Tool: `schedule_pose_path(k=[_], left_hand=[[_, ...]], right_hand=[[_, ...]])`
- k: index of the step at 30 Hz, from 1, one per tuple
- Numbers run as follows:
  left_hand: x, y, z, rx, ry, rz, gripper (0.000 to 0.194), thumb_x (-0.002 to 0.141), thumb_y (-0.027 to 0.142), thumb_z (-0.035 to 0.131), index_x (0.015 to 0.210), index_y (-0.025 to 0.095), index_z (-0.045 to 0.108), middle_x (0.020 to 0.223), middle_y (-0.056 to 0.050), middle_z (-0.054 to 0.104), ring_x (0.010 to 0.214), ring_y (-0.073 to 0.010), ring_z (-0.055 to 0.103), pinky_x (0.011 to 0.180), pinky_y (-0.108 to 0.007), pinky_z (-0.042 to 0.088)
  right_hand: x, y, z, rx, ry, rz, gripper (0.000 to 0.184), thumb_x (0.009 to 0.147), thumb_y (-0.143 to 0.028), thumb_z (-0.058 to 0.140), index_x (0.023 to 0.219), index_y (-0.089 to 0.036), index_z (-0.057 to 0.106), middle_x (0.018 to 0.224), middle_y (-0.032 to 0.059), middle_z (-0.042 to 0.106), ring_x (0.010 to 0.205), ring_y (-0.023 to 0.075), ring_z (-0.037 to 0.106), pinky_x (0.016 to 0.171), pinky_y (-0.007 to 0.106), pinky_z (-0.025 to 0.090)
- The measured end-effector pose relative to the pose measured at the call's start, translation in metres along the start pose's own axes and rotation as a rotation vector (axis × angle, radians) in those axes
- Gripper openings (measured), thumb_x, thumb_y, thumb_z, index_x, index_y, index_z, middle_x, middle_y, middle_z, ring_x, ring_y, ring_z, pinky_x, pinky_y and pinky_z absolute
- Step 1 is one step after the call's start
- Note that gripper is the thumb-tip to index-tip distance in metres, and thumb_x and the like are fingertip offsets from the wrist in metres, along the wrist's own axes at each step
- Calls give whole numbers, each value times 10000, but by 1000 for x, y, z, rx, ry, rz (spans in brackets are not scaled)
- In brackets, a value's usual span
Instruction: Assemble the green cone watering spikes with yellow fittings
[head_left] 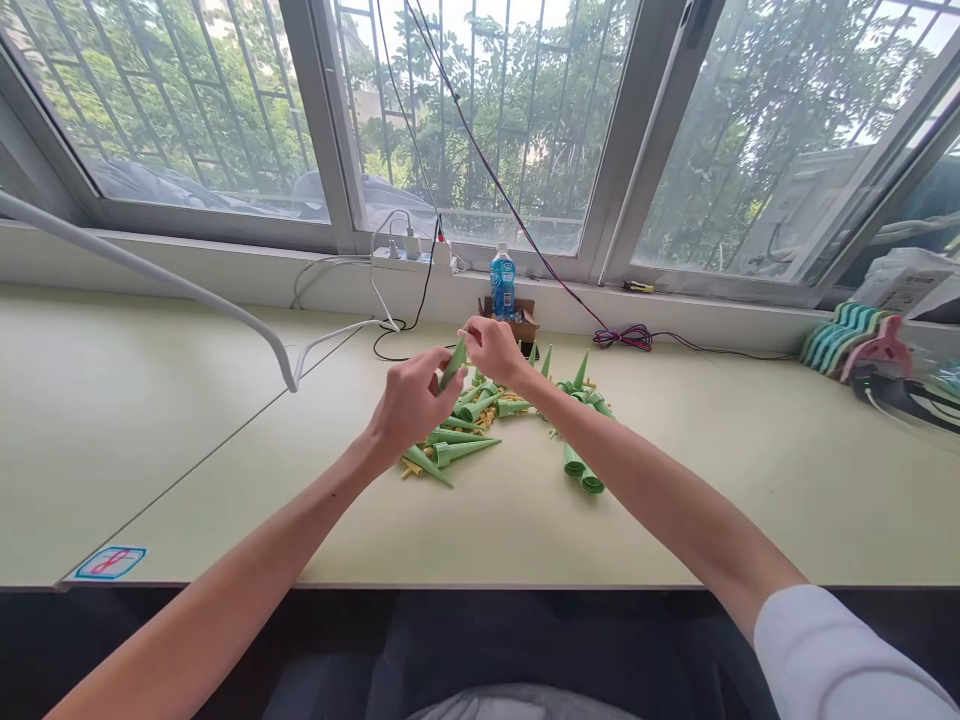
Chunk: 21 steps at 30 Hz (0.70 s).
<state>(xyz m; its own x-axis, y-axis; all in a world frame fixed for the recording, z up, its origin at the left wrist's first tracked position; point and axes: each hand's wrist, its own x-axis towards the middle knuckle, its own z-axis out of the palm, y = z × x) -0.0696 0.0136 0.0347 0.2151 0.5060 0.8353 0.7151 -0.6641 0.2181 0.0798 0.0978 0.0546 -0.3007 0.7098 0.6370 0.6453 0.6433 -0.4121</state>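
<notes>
My left hand [415, 400] is closed around a green plastic spike [452, 366], held tilted above the table. Close to the spike's upper end, my right hand [491, 350] is pinched; whatever sits between its fingertips is too small to make out. Below both hands lies a pile of similar green cone-shaped spikes [466, 452], mixed with small yellow plastic pieces [489, 412]. More green spikes lie under my right forearm, two with their round open ends [583, 474] towards me. A few spikes stand point-up behind that forearm [582, 370], partly hidden.
A blue bottle [502, 282] and a small cardboard box [525, 322] stand at the back by the window. A bundled cable [624, 337] lies right of them. A white lamp arm [225, 300] crosses the left side. Clothes hangers [855, 340] sit far right.
</notes>
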Motion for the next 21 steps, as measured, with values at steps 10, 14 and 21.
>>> schedule_pose_path(k=[10,14,21], left_hand=[[-36,34,21,-204,-480,225,114,905,283,459,927,217,550,666,-2,529,467,-106,393,493,-270,329],[-41,45,26,-192,-580,219,118,929,284,403,901,216,495,676,-5,512,488,-121,407,509,-277,314],[-49,49,30,-222,-577,197,96,940,283,385,886,213,422,640,30,448,470,-116,363,505,-265,268]], right_hand=[[14,5,19,-85,-272,126,259,921,-224,497,676,-151,541,698,56,591,611,116,456,611,236,343],[13,6,20,-126,-319,160,252,934,-232,483,712,-146,564,734,74,602,606,118,456,597,239,348],[0,4,10,-81,-246,196,230,933,-326,506,1047,-135,565,879,109,630,668,152,515,610,253,358]])
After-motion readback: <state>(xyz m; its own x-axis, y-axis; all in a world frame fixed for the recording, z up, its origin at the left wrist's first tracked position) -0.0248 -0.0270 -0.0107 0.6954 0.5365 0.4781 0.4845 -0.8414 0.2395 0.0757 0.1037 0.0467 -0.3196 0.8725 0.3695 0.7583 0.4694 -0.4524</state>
